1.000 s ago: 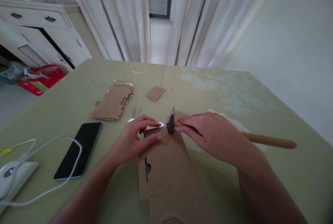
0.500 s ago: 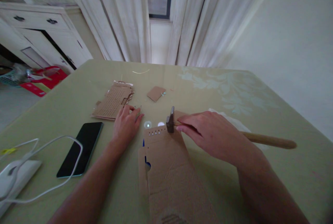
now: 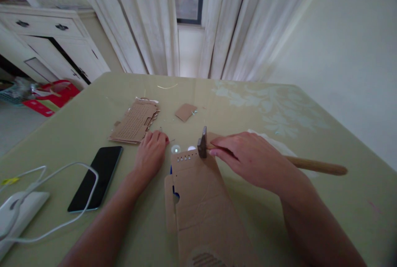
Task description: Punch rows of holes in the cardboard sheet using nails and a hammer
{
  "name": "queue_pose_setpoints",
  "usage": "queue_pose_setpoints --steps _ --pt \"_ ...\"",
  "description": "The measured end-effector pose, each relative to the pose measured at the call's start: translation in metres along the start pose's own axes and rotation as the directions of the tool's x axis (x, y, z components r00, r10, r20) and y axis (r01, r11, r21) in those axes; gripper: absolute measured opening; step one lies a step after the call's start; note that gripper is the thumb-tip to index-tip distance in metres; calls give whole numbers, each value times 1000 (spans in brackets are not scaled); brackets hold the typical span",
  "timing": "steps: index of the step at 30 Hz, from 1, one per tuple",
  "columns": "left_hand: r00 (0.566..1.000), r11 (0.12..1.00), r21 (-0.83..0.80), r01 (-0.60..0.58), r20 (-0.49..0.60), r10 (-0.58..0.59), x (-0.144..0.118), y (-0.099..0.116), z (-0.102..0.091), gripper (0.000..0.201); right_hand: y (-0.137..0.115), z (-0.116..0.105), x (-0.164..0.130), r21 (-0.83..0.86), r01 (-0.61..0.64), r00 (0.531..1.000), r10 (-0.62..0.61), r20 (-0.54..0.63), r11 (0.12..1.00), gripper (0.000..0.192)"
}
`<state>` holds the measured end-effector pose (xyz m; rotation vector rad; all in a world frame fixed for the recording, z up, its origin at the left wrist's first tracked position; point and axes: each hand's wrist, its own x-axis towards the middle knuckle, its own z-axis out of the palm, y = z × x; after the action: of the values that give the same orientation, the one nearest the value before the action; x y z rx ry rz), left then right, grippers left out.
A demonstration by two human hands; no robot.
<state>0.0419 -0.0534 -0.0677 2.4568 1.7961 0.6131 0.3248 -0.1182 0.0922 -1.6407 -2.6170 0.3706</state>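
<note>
My right hand (image 3: 245, 155) is closed round the wooden handle of a hammer (image 3: 202, 143), close to its metal head. The handle runs out to the right past my wrist. Below the hammer head lies a long cardboard box (image 3: 204, 201), with a row of small holes near its far edge and a bit of blue showing at its left side. My left hand (image 3: 151, 151) rests on the table left of the box, thumb and fingertips pinched on a thin nail (image 3: 173, 140) that sticks out to the right. Two small round white discs (image 3: 176, 149) lie just beyond the box.
A stack of perforated cardboard (image 3: 132, 122) lies past my left hand, with a small cardboard square (image 3: 186, 112) to its right. A black phone (image 3: 96, 178), a white cable (image 3: 93, 194) and a white power strip (image 3: 21, 209) are at the left of the table (image 3: 149, 225).
My left fingers have closed from a looser reach into a pinch, with the nail now between them. My right hand and the hammer have stayed almost still.
</note>
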Motion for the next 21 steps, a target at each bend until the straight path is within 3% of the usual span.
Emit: queue_pose_setpoints --steps 4,7,10,14,21 --pt "995 943 -329 44 -72 -72 1 11 -21 23 1 0 0 0 11 1000 -11 7 1000 31" --pt "993 709 -705 18 -69 -94 -3 28 -40 23 1 -1 0 -2 13 1000 -13 2 1000 31" --pt "996 541 -840 33 -14 -83 -12 47 -50 15 0 -1 1 -7 11 1000 -11 -1 1000 30" --pt "999 591 -805 48 38 -30 -19 56 -50 11 0 -1 0 -16 9 1000 -9 -3 1000 30" --pt "999 698 -715 -33 -2 45 -19 57 -46 9 0 0 -1 -18 4 1000 -4 -5 1000 30"
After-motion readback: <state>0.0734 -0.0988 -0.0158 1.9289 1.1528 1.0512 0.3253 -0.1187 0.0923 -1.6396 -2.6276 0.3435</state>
